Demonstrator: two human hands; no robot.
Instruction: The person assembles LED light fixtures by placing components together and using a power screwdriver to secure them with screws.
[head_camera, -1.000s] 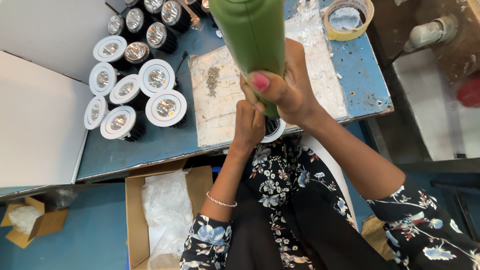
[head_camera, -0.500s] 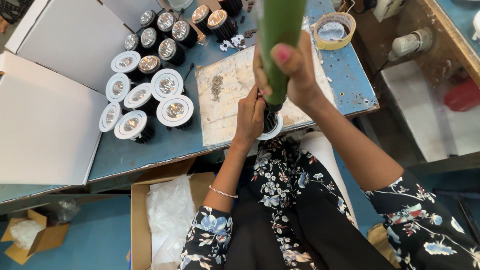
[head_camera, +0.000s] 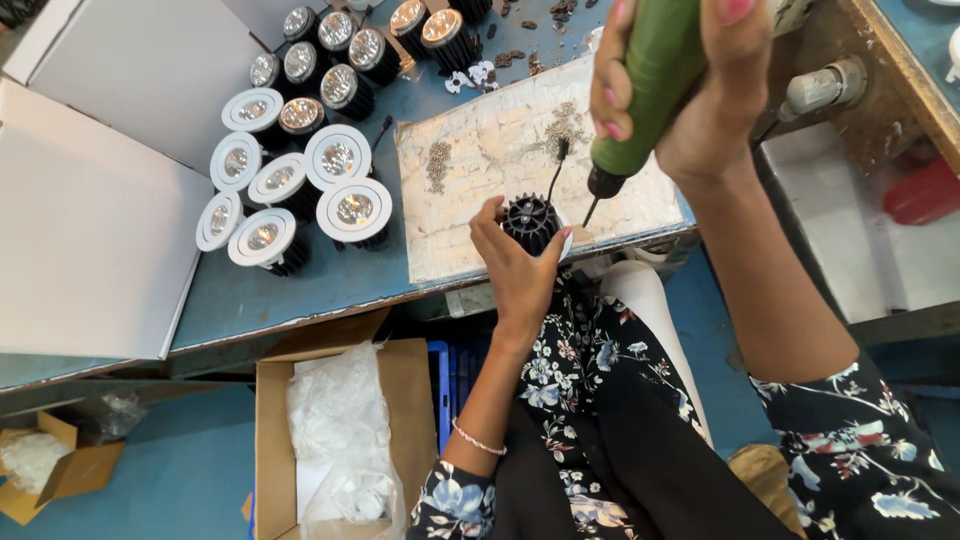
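Observation:
My left hand (head_camera: 515, 268) grips a round black finned lamp body (head_camera: 531, 220) at the front edge of the blue workbench, its white rim partly hidden under my fingers. My right hand (head_camera: 695, 95) is wrapped around a green electric screwdriver (head_camera: 645, 85), held upright above and to the right of the lamp. The screwdriver's thin bit (head_camera: 591, 211) points down beside the lamp body and stands apart from it. Under them lies a worn pale work mat (head_camera: 480, 170) with two small heaps of screws (head_camera: 438, 165).
A cluster of finished white-rimmed downlights (head_camera: 300, 180) stands on the bench (head_camera: 300, 285) at the left, next to open white cardboard flaps (head_camera: 90, 220). A cardboard box with plastic bags (head_camera: 335, 430) sits on the floor below. A red object (head_camera: 925, 190) lies at the far right.
The screwdriver has lifted up and to the right, off the lamp body, which now shows in my left hand. The camera view has also shifted over the bench.

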